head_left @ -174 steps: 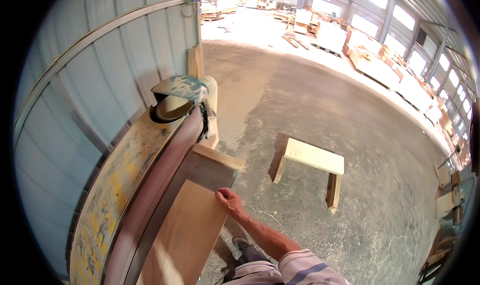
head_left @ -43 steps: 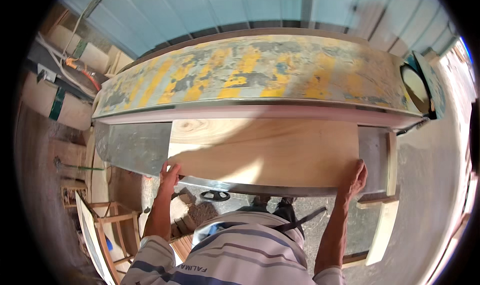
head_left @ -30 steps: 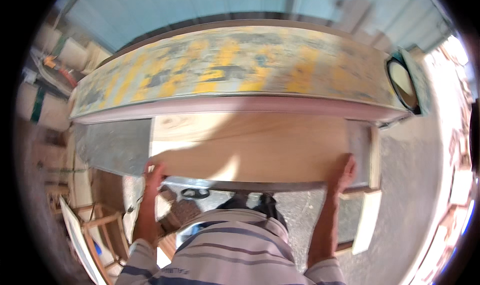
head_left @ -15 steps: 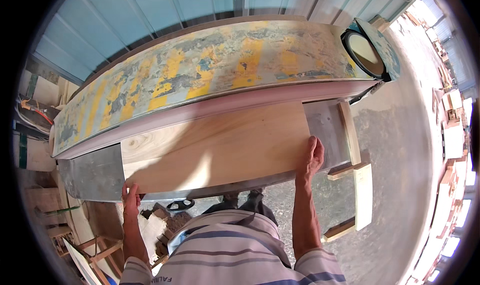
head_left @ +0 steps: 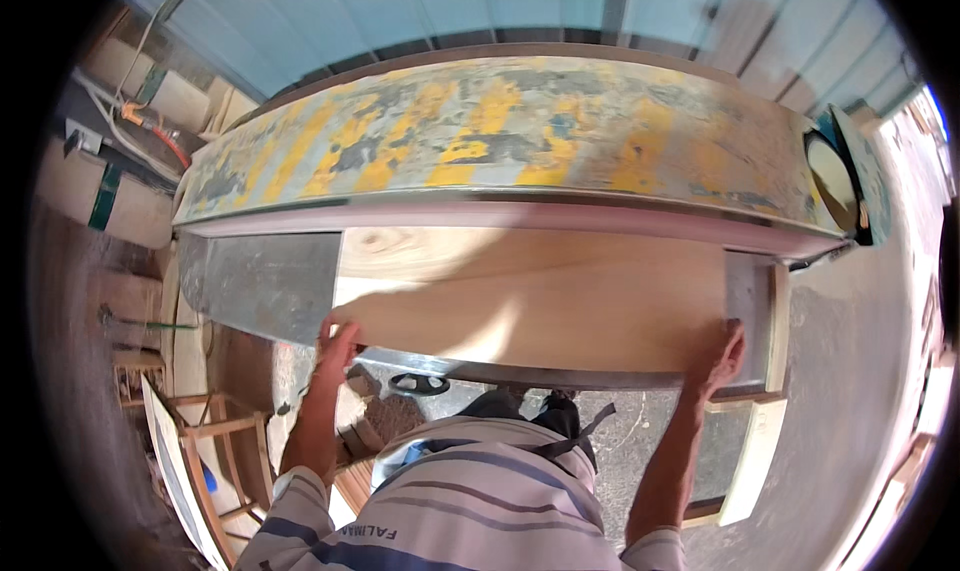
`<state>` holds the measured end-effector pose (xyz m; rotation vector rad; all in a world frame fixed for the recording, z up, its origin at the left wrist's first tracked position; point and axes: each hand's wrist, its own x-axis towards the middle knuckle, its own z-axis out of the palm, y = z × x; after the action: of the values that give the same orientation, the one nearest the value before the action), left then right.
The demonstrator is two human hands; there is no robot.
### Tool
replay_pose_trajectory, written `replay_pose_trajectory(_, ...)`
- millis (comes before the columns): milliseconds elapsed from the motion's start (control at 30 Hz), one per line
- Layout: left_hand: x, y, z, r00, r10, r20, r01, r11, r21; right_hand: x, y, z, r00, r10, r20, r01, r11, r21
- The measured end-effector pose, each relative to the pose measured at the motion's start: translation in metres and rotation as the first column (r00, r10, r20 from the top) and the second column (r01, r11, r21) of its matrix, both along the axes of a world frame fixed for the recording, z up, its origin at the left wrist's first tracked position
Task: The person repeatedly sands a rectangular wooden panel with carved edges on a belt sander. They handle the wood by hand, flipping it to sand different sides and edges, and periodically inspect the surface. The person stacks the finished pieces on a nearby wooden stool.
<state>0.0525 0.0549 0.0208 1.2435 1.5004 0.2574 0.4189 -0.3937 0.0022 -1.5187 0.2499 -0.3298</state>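
Note:
A pale wooden board (head_left: 560, 296) lies flat on the grey metal table (head_left: 265, 271) of a long machine. Its far edge meets the pinkish belt (head_left: 480, 217) that runs along the machine's side. My left hand (head_left: 342, 339) is closed on the board's near left corner, with the fingers bent over the edge. At the near right corner, my right hand (head_left: 722, 356) grips the board from its end, the fingertips partly hidden. A shadow covers much of the board's right and near part, with a bright patch of light near the middle.
The machine's worn top cover (head_left: 480, 131) has yellow stripes; a round opening (head_left: 832, 181) sits at its right end. A black handwheel (head_left: 418, 384) shows below the table. Wooden frame pieces (head_left: 752, 461) stand at the right, a wooden rack (head_left: 230, 431) at the lower left.
My view has turned, so machine and board appear further right and more level. Both hands keep hold of the board, whose far edge stays along the belt.

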Motion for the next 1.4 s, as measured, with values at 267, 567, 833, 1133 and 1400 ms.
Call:
replay_pose_trajectory(267,0.03,-0.043,0.011,0.996,0.037,0.077,-0.036,0.999,-0.011,0.012,-0.011,0.031,0.992,-0.041,-0.12,0.038,0.999,-0.027)
replay_pose_trajectory(567,-0.01,0.021,0.004,0.998,-0.062,-0.01,0.061,0.997,-0.051,-0.017,0.022,0.01,0.996,0.031,-0.086,-0.026,0.997,0.068)
replay_pose_trajectory(833,-0.127,0.053,-0.008,0.999,-0.046,-0.022,0.042,0.989,-0.142,-0.096,0.035,0.011,0.975,0.093,-0.2,-0.118,0.986,-0.118)
replay_pose_trajectory(1133,-0.171,0.096,-0.062,0.993,-0.051,0.111,0.056,0.997,-0.046,-0.072,0.018,0.018,0.901,0.295,-0.318,-0.424,0.753,-0.503)
replay_pose_trajectory(1400,-0.111,0.068,-0.042,0.84,0.39,0.377,-0.391,0.917,-0.079,-0.06,0.021,0.013,0.927,0.297,-0.229,-0.299,0.954,0.029)
